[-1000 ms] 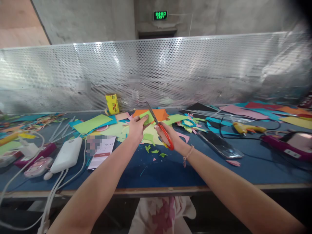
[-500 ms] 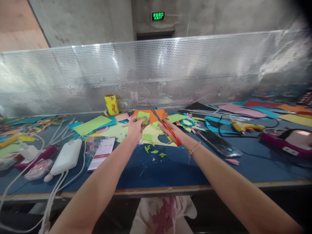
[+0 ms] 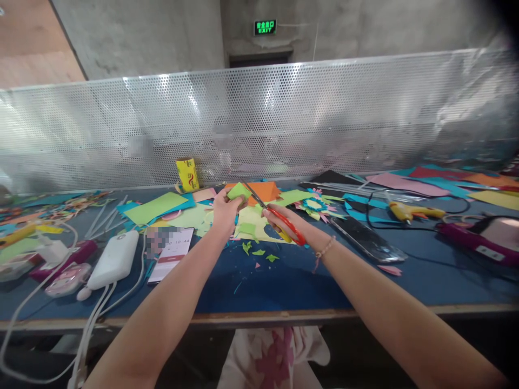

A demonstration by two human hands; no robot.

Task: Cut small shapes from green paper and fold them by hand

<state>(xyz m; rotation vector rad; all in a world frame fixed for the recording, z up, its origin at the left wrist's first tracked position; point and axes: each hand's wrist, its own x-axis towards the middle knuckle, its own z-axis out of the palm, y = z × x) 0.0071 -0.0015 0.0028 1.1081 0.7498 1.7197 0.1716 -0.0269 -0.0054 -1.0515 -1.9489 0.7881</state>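
Observation:
Pinched in my left hand (image 3: 227,209) is a small piece of green paper (image 3: 239,191), held up above the table. My right hand (image 3: 279,217) grips red-handled scissors (image 3: 290,224), whose blades point up and left, close to the paper's right edge. Whether the blades touch the paper I cannot tell. Beneath the hands lie an orange sheet (image 3: 264,192), pale yellow paper (image 3: 265,233) and another small green piece (image 3: 246,229). Several green scraps (image 3: 258,252) are scattered nearer to me.
To the left are a phone (image 3: 172,254), a white power bank (image 3: 114,260) with cables and a yellow packet (image 3: 187,174). On the right lie a dark phone (image 3: 367,240), a yellow glue gun (image 3: 413,212) and a purple power strip (image 3: 474,240). A perforated metal screen (image 3: 259,119) stands behind.
The green paper has tilted in my left hand. My right hand has lowered the scissors slightly, and their blades have come nearer to the paper. The view has shifted a little.

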